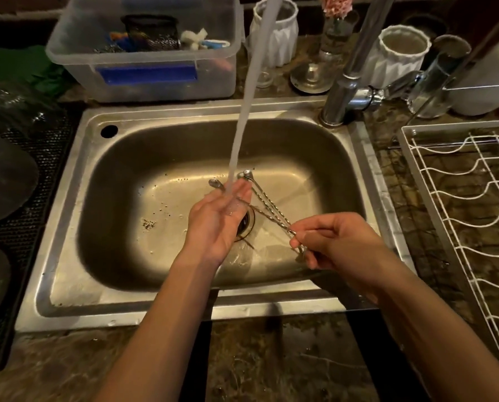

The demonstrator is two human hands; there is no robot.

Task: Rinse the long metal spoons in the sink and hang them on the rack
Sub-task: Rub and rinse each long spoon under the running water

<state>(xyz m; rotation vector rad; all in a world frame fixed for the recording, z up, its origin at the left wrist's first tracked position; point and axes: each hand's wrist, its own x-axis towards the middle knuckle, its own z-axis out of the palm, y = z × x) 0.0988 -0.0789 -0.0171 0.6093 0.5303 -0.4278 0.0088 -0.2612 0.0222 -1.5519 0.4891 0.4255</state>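
Observation:
Three long metal spoons [267,208] with twisted handles fan out over the steel sink [161,300]. My right hand [335,242] pinches their handle ends together at the sink's right side. Their small bowls point to the far left, near the water stream [247,91]. My left hand [216,221] lies palm up under the stream, fingers apart, with one spoon's shaft across the fingers. The drain [247,226] is partly hidden behind that hand. A white wire rack [460,216] stands on the counter at the right.
The chrome tap [347,82] rises at the sink's back right. Behind the sink stand a clear plastic tub [143,53] of cleaning things, white pleated cups [274,33] and glassware. Dark plates and a mesh mat [7,175] lie at the left.

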